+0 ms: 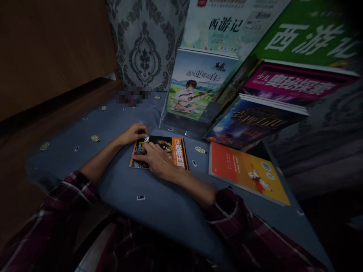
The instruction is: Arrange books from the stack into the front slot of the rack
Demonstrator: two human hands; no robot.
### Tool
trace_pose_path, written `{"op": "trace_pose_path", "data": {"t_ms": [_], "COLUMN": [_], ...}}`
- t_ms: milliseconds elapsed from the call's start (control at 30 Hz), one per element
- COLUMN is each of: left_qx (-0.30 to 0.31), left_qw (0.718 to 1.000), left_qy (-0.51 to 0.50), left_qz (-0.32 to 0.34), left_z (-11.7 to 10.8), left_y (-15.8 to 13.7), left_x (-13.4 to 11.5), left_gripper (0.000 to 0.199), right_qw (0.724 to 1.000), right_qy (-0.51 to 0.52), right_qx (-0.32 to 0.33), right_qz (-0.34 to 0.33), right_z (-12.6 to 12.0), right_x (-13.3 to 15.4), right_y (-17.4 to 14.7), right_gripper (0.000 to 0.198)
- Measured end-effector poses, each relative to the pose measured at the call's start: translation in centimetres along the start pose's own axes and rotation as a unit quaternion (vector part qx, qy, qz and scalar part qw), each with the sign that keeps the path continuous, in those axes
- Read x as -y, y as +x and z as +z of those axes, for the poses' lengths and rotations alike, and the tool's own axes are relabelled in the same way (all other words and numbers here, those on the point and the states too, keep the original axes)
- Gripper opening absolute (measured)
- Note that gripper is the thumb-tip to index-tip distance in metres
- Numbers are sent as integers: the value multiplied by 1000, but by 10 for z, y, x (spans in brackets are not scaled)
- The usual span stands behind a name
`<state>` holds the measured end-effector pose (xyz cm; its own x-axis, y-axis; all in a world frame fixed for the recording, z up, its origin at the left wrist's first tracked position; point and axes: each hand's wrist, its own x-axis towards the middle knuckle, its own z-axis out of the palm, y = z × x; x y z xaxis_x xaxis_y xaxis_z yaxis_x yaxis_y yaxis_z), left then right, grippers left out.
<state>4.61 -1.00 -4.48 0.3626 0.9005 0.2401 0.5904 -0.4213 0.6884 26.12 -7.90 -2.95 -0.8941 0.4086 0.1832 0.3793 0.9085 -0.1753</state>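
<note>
On one table (172,213) | one book (178,149) | two hands (160,160) touching it (both grips unclear)

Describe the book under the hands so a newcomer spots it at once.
On the blue-grey table, look at the near side of the standing books. A book lies flat there, the right hand across its cover and the left hand at its far edge. Its dark cover with orange bands sets it apart from the red-and-yellow book lying to its right.
</note>
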Motion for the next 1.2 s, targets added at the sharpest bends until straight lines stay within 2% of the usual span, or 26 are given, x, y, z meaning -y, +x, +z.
{"op": "trace_pose_path", "data": {"t_ms": [167,400,633,800,933,1000,1100,1200], "left_qx": [7,-3,29,110,195,255,335,350], "left_qw": [1000,1000,998,990,975,955,914,902], "left_qy": [14,26,46,77,43,-17,-97,-125], "left_qz": [5,2,-15,-44,-99,-152,-206,-218], "left_z": [-1,0,-5,-26,-39,-38,-30,-22], "left_y": [0,-1,-5,-10,-19,-24,-29,-29], "left_x": [0,-2,-18,-33,-48,-55,-64,-67], "left_gripper": [18,20,19,18,23,28,36,41], "right_qw": [999,997,997,996,991,984,977,972], "right_qy": [36,50,28,-4,15,6,0,32], "right_qx": [-3,-31,-66,-85,-92,-101,-126,-148], "right_qz": [-36,-55,-41,-11,99,144,171,179], "right_z": [-2,2,4,0,-2,-3,-4,-4], "right_x": [11,12,7,2,-2,-6,-12,-18], "right_y": [-17,-32,-50,-75,-98,-105,-109,-106], "right_gripper": [50,32,42,35,28,30,36,36]}}
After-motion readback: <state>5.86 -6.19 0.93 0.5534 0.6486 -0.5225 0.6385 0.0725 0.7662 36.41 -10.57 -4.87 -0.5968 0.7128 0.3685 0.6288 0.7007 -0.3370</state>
